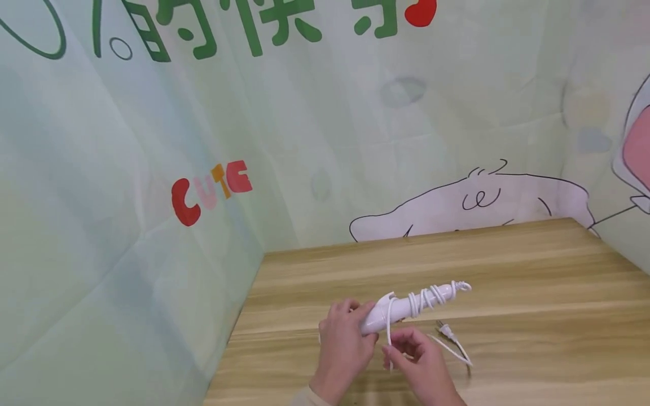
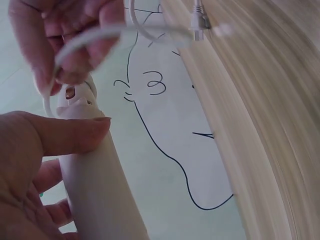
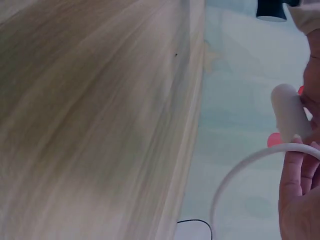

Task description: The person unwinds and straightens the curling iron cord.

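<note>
A white wand-shaped electric appliance (image 1: 373, 320), perhaps a hair iron, is held above the table, tilted up toward the right. My left hand (image 1: 340, 341) grips its thicker end; in the left wrist view the thumb lies along the body (image 2: 100, 175). The white cord (image 1: 425, 299) is wound in several loops around the thinner end. Below the appliance, my right hand (image 1: 422, 361) pinches a stretch of cord hanging from it. The two-pin plug (image 1: 446, 331) is to the right of that hand. In the right wrist view, the cord (image 3: 235, 172) bows out from the fingers.
The wood-grain table (image 1: 533, 316) extends behind and to the right of the hands. A printed cloth backdrop (image 1: 315, 129) with green characters and cartoon drawings hangs along its back and left edges.
</note>
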Available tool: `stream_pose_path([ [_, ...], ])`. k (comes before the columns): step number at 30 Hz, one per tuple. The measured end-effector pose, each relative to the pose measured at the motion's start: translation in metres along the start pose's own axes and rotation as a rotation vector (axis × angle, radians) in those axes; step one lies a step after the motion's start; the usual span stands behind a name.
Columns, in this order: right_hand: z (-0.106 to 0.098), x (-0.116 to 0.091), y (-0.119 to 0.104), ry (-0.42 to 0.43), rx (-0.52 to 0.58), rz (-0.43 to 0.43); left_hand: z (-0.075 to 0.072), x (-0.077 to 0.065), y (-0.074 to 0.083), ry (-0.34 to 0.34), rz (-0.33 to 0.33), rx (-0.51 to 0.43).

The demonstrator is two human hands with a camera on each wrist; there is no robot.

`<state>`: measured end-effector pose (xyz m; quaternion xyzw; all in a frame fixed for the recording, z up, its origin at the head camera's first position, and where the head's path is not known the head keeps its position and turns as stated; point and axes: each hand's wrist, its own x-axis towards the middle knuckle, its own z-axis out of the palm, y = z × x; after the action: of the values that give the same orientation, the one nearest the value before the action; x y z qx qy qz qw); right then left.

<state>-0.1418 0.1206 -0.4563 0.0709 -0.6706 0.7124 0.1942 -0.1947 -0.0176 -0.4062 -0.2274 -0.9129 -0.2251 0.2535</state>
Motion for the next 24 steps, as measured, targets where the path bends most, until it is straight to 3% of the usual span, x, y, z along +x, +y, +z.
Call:
stream_pose_path([
  [4, -0.014, 0.001, -0.01, -0.117, -0.064, 0.009, 0.004, -0.001, -0.007, 0.037, 0.012, 0.058],
  [10, -0.045, 0.012, -0.037, -0.401, -0.186, 0.159, 0.008, -0.001, -0.019, 0.056, 0.019, 0.095],
  [12, -0.054, 0.018, -0.049, -0.473, -0.268, 0.167, 0.007, -0.001, -0.021, 0.05, 0.02, 0.098],
  [19, -0.075, 0.053, -0.093, -0.554, -0.663, -0.108, 0.002, -0.004, -0.024, -0.057, 0.048, 0.144],
  [24, -0.082, 0.072, -0.111, -0.662, -0.785, -0.217, 0.002, -0.011, -0.022, -0.157, 0.146, 0.172],
])
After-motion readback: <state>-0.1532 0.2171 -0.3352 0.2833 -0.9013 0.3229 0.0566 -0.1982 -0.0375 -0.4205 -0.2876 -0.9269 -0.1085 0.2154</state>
